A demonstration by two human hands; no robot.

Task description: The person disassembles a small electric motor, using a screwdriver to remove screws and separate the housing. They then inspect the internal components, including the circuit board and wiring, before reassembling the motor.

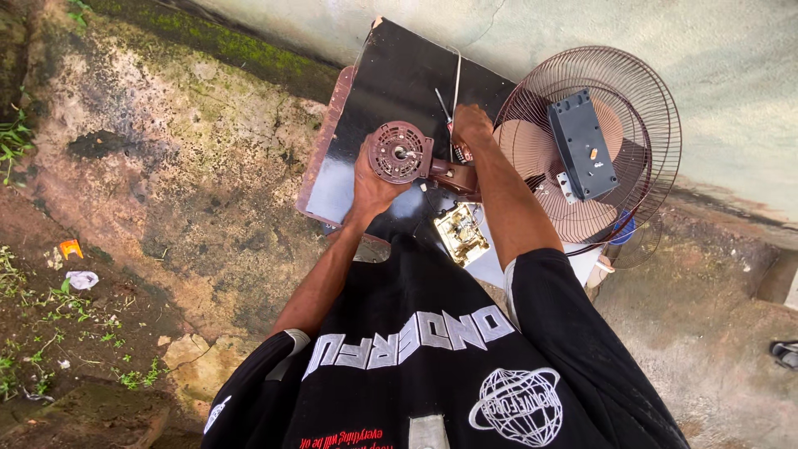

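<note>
We see our left hand (371, 185) gripping the round fan motor (401, 152) from below, over the black board (391, 83). Just right of it, our right hand (470, 126) is closed around a screwdriver (444, 106) — tip beside the motor. Farther right lies a fan grille (598, 141) bearing a dark plastic housing (582, 143).

I see the round brown fan motor (401, 152), rusty, shaft facing up, over the black table (391, 83); a thin screwdriver (445, 108) stands beside it.
</note>
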